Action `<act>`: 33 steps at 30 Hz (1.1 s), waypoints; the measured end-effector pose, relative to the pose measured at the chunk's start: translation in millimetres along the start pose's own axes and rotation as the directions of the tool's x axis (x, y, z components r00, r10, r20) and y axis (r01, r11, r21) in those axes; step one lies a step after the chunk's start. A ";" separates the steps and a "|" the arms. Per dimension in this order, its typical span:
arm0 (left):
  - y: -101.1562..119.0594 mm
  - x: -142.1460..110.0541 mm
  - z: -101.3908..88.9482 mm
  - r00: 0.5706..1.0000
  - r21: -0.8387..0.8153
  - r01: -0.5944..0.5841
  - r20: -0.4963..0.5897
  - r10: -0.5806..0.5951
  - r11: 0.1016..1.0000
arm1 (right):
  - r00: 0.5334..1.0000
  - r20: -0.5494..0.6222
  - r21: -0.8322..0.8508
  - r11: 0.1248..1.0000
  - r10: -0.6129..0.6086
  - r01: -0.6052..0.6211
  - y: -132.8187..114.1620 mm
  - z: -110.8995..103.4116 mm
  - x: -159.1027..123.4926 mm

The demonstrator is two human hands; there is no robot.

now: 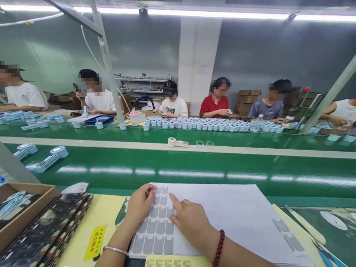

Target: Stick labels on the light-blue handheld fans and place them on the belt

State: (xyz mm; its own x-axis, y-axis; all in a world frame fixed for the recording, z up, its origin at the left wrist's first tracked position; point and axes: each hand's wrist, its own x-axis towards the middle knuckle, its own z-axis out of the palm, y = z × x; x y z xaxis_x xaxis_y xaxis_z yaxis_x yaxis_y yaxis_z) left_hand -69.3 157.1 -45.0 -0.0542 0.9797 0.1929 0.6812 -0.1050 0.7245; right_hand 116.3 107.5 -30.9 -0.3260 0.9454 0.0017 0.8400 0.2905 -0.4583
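A white backing sheet (227,213) with rows of grey stickers (158,227) lies on the bench in front of me. My left hand (139,207) rests on the sheet's left edge, fingers curled down on it. My right hand (190,222) lies over the sticker rows, its index finger stretched toward a grey sticker near the top and the other fingers curled. Neither hand holds anything that I can make out. A silver bracelet is on the left wrist and a red bead bracelet on the right.
A stack of dark printed cards (44,235) and a cardboard box (14,209) sit at my left, with a yellow label (94,242) nearby. A green conveyor belt (196,168) carries blue devices (47,159). Several people sit across it behind rows of small white parts (207,124).
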 end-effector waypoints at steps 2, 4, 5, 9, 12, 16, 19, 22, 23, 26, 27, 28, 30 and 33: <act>0.4 -0.9 0.8 1.000 -0.004 0.011 0.005 -0.011 1.000 | 1.000 0.002 0.025 1.000 0.002 -0.002 0.6 -0.4 -1.2; 0.8 -1.5 1.6 1.000 -0.012 0.021 0.013 -0.020 1.000 | 1.000 -0.010 0.083 0.996 0.016 -0.015 1.8 -2.4 -1.4; 0.9 -1.7 2.0 1.000 -0.017 0.024 0.015 -0.024 1.000 | 0.999 -0.018 0.122 0.992 0.028 -0.025 2.5 -3.4 -0.8; 1.1 -2.1 2.8 0.999 -0.029 0.031 0.014 -0.031 0.999 | 0.995 -0.046 0.326 0.943 0.091 -0.071 5.1 -3.3 5.3; 0.5 -2.2 3.2 0.999 -0.029 0.030 0.015 -0.029 0.999 | 0.992 -0.044 0.513 0.855 0.121 -0.082 7.3 -0.9 10.9; 0.1 -3.3 4.3 1.000 -0.022 0.020 0.016 -0.019 1.000 | 0.989 -0.055 0.697 0.714 0.137 -0.060 18.6 -5.9 13.1; 0.6 -4.6 5.4 1.000 -0.013 0.014 0.009 -0.014 1.000 | 0.983 -0.096 0.762 0.647 0.160 -0.031 36.9 -12.2 11.6; 0.3 -4.7 5.4 1.000 -0.011 0.011 0.005 -0.011 1.000 | 0.980 -0.084 0.815 0.578 0.181 -0.037 56.7 -11.7 11.2; -0.1 -4.5 5.1 1.000 -0.013 0.010 0.004 -0.010 1.000 | 0.980 -0.074 0.833 0.552 0.187 -0.042 61.8 -9.9 11.6; -0.7 -4.7 4.5 1.000 -0.031 0.011 -0.006 -0.011 0.999 | 0.977 -0.066 0.875 0.482 0.204 -0.042 70.4 -2.6 13.0; 0.5 -5.6 4.7 1.000 -0.041 0.013 -0.013 -0.014 0.999 | 0.975 -0.067 0.885 0.463 0.210 -0.039 71.2 -0.4 13.4; 3.0 -7.0 5.1 1.000 -0.054 0.017 -0.024 -0.018 0.998 | 0.974 -0.067 0.894 0.447 0.216 -0.037 71.4 1.3 13.7; 12.3 -10.6 5.2 0.998 -0.092 0.019 -0.057 -0.024 0.996 | 0.973 -0.062 0.907 0.420 0.224 -0.039 71.1 3.3 13.9; 31.7 -10.1 -5.3 0.993 -0.166 -0.024 -0.119 0.004 0.986 | 0.970 -0.050 0.920 0.390 0.236 -0.048 72.1 3.3 13.2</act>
State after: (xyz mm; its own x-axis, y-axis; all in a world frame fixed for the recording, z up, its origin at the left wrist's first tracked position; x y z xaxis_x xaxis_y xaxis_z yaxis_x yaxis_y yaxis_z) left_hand -51.1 143.0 -20.5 -0.1380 0.9521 0.2729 0.5513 -0.1550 0.8198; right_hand 171.1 140.4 -66.9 -0.0964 0.9934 -0.0627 -0.0555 -0.0682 -0.9961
